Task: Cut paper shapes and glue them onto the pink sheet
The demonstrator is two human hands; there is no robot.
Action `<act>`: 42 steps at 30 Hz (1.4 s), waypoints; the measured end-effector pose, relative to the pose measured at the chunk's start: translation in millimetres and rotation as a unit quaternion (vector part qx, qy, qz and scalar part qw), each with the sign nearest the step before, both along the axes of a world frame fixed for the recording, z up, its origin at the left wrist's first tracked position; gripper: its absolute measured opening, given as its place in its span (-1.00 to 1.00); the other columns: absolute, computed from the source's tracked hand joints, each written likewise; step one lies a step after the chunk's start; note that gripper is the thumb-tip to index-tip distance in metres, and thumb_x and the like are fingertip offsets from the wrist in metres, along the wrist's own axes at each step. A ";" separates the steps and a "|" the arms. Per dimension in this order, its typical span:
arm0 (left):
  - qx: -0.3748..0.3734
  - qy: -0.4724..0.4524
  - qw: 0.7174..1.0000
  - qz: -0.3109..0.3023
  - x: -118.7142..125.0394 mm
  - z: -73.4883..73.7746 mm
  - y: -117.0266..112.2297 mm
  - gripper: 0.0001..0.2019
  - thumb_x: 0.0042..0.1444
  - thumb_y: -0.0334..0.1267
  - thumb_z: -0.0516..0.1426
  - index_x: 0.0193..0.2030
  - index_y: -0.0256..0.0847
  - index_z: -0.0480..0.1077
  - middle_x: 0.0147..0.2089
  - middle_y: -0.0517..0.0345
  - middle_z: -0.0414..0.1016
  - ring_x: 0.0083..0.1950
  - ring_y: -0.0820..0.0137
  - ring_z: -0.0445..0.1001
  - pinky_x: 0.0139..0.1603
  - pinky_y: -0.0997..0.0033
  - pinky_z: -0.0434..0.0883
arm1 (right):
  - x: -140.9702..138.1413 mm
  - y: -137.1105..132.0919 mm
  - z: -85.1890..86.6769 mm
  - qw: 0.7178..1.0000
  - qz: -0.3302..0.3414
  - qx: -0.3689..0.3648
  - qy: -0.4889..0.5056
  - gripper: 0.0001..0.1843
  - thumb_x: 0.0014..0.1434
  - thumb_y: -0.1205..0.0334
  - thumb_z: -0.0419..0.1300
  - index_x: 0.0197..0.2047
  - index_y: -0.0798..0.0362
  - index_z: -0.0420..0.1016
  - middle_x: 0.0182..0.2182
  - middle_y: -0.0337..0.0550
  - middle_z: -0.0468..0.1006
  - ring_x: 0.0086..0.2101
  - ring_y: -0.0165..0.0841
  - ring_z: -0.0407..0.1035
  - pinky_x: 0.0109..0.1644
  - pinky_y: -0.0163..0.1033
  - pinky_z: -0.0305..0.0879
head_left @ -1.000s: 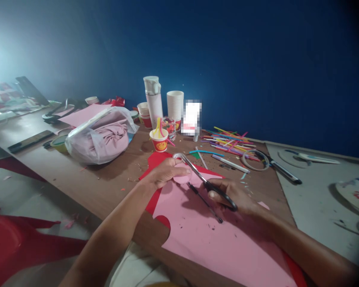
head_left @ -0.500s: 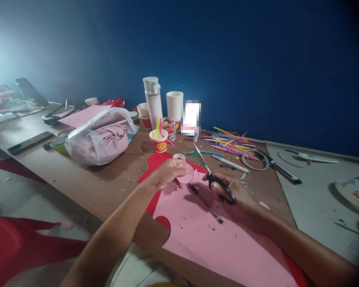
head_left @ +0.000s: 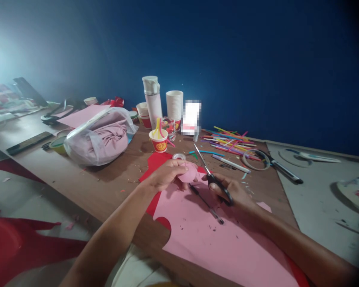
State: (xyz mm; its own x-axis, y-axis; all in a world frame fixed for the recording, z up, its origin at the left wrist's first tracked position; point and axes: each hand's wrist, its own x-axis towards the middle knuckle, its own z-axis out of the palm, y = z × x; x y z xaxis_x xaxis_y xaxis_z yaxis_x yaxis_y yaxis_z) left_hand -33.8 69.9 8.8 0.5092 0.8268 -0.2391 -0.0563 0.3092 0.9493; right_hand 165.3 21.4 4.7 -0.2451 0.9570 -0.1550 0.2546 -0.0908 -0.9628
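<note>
over the pink sheet (head_left: 215, 251), the right hand (head_left: 235, 192) grips the scissors (head_left: 210, 176), fingers curled round the black handles (head_left: 229, 197); their long axis slants forward and left, tip away from the body. just left of the blades (head_left: 202, 160), the left hand (head_left: 166, 174) pinches a pink disc (head_left: 189, 173) between thumb and fingers. bare tabletop (head_left: 116, 179) opens left of that hand; its right edge passes the tape roll (head_left: 244, 160).

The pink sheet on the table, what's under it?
Red material shows past the pink sheet's left and lower-right edges, with the brown table beyond. Anything beneath its middle is covered.
</note>
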 end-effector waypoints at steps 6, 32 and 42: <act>-0.009 -0.025 1.000 -0.003 -0.3 -1.7 0.6 -0.67 0.06 -0.13 0.07 -0.26 -0.43 0.41 -0.44 -0.04 0.51 -0.65 0.47 0.38 -0.62 0.47 0.33 | 4.0 1.6 -4.0 1.000 0.014 0.008 0.004 -0.66 0.06 0.02 0.12 -0.22 0.14 0.37 -0.65 -0.33 0.25 -0.62 -0.51 0.05 -0.57 -0.36 -0.02; 0.016 -0.004 0.998 0.067 5.7 -2.0 0.9 -0.84 0.04 -0.25 0.08 -0.28 -0.31 0.28 -0.44 -0.02 0.53 -0.62 0.50 0.38 -0.64 0.56 0.32 | -0.1 -0.2 8.1 0.997 -0.017 -0.021 0.067 -0.57 -0.03 -0.06 0.20 -0.27 0.15 0.36 -0.66 -0.33 0.23 -0.62 -0.52 0.03 -0.56 -0.35 -0.01; 0.042 -0.019 0.992 0.119 5.7 -0.3 1.4 -0.78 0.00 -0.19 0.12 -0.31 -0.34 0.36 -0.46 0.03 0.52 -0.62 0.53 0.36 -0.63 0.55 0.32 | 8.7 3.2 -6.4 0.997 0.048 -0.042 0.049 -0.52 0.02 -0.09 0.15 -0.12 0.09 0.32 -0.62 -0.30 0.32 -0.65 -0.49 0.11 -0.62 -0.37 0.02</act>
